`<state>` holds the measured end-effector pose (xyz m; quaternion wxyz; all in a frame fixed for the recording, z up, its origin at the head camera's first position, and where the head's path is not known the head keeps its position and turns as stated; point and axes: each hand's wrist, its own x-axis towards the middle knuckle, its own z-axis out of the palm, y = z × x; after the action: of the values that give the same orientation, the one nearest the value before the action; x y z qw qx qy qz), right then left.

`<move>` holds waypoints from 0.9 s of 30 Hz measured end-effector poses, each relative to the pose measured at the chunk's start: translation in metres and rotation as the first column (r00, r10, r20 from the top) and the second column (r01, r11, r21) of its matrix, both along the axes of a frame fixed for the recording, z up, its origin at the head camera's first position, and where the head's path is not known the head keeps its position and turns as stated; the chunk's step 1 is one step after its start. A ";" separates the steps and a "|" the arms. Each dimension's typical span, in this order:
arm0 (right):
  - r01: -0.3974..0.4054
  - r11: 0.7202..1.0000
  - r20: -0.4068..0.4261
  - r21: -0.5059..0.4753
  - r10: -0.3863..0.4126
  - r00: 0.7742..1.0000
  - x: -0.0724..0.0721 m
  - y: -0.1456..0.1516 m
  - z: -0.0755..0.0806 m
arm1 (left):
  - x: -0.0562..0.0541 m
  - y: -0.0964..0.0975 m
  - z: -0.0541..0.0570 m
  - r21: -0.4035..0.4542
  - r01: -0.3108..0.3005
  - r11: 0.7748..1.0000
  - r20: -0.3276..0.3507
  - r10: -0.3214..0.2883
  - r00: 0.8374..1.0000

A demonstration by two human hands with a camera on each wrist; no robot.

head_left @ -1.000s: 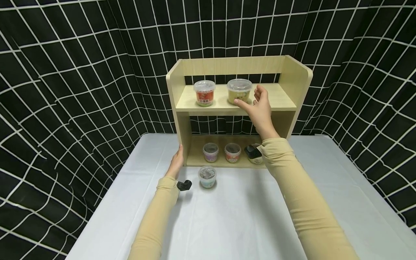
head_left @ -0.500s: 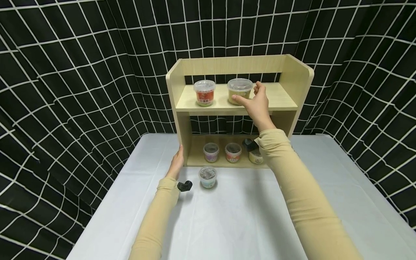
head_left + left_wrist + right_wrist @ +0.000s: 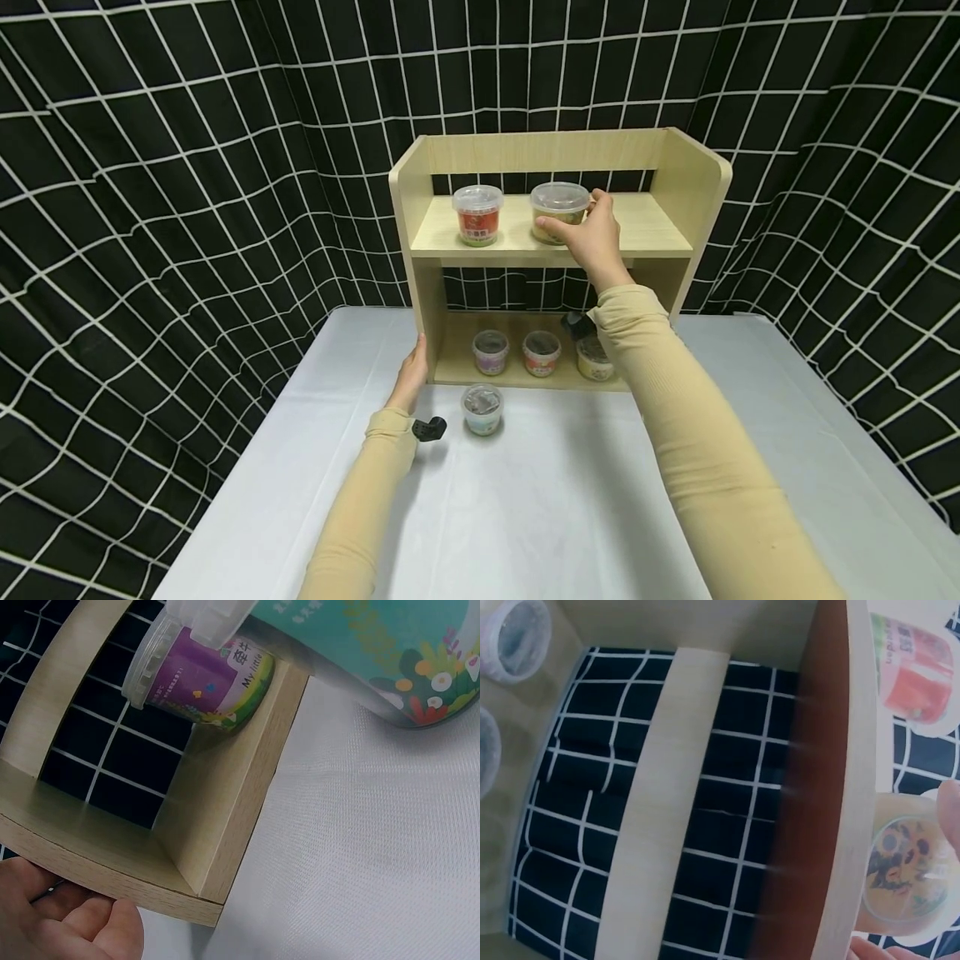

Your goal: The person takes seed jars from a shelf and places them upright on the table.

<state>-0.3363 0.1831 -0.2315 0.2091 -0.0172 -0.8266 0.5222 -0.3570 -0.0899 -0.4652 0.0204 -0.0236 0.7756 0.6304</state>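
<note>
On the upper shelf, my right hand [image 3: 596, 242] grips a clear-lidded plastic tub with a yellow-green label [image 3: 558, 208], thumb across its front and fingers at its right side. In the right wrist view this tub [image 3: 907, 877] shows a flower print, with the thumb [image 3: 949, 814] beside it. Left of it stands a red-labelled tub [image 3: 477, 218]. My left hand [image 3: 409, 375] touches the outside of the left side panel of the wooden shelf unit [image 3: 422, 292]. In the left wrist view the fingers [image 3: 90, 919] lie against the panel edge.
Purple [image 3: 491, 360], red [image 3: 542, 360] and yellow [image 3: 595, 365] labelled tubs stand on the bottom board. A teal-labelled tub [image 3: 482, 417] stands on the white tabletop [image 3: 525, 500] in front of the unit. Black cloth with a white grid [image 3: 150, 208] hangs around the table.
My right hand has moved in slightly, its thumb and fingers closing on the yellow-green tub. My left hand stays at the side panel. The head view has shifted a little.
</note>
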 end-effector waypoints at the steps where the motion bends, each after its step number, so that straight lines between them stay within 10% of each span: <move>1: -0.002 1.000 0.001 0.002 0.002 1.000 -0.001 0.000 0.000 | 0.000 0.000 0.000 0.002 0.000 1.000 0.000 0.000 1.000; 27: -0.029 0.998 -0.014 -0.050 0.028 1.000 -0.004 0.002 -0.004 | -0.002 0.001 -0.004 -0.002 -0.007 1.000 -0.026 0.007 1.000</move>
<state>-0.3400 0.1847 -0.2358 0.2069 -0.0072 -0.8118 0.5459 -0.3590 -0.0887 -0.4692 0.0079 -0.0183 0.7763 0.6300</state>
